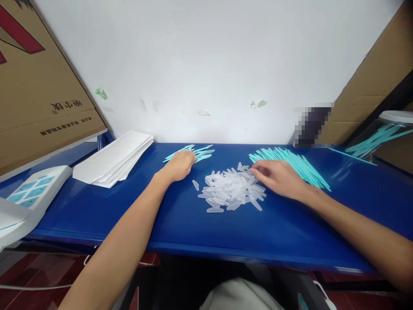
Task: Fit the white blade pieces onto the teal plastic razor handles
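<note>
My left hand (178, 166) lies palm down on a small pile of teal plastic sticks (201, 151) at the back of the blue table (129, 206), fingers flat on them. My right hand (278, 176) rests at the right edge of a heap of clear plastic caps (230, 189), fingertips curled and touching the caps near the top of the heap. Just behind the right hand is a larger fan of teal sticks (297, 161). I cannot make out whether the right fingers hold a cap.
A stack of white flat packets (112, 159) lies at the left back. A white device with blue keys (29, 193) sits at the far left. Cardboard boxes (38, 82) lean on both sides. A clear container of teal sticks (380, 137) stands at the right.
</note>
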### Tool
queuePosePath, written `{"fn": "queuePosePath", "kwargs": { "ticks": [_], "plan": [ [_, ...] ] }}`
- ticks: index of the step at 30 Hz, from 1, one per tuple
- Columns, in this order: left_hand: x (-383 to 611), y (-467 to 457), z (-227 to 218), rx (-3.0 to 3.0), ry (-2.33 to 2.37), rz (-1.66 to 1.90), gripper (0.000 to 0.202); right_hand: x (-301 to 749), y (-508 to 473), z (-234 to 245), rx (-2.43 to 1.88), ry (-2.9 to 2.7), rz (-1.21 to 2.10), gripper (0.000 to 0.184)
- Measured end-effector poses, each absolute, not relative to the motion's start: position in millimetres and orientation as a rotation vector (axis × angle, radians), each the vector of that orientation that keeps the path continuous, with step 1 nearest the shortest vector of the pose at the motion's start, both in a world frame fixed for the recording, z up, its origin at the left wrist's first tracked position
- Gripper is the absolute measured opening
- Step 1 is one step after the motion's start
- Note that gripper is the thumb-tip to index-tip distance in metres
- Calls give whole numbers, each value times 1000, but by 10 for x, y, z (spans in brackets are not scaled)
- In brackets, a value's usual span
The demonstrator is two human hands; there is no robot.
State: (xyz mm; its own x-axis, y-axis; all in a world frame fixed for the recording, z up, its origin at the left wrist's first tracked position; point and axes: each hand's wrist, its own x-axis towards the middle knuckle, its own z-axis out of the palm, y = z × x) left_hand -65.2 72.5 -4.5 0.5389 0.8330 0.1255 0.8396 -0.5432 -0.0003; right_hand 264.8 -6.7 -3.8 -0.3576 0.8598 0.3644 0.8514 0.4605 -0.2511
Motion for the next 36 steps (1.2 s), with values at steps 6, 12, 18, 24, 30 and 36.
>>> {"fn": "queuePosePath", "kwargs": {
  "ticks": [6,12,18,24,30,36],
  "plan": [
    [-205,414,117,-2722,-918,-1348,38,2397,-265,-21,-1100,-2112,100,26],
    [496,-71,112,-2743,-670,-2119,33,2161,-427,71,-903,-2066,266,25],
    [688,-133,10,-2902,-868,-2553,38,2132,-442,46,-861,-1925,555,25],
    [607,-74,38,-2880,-890,-2519,34,2156,-422,65,-855,-1819,667,33],
    [652,-115,-64,-2913,-1020,-2239,38,2085,-441,57,-789,-1663,862,29],
    [618,-121,-110,-3007,-1141,-1789,45,2120,-345,-61,-743,-1570,945,28]
  ]
}}
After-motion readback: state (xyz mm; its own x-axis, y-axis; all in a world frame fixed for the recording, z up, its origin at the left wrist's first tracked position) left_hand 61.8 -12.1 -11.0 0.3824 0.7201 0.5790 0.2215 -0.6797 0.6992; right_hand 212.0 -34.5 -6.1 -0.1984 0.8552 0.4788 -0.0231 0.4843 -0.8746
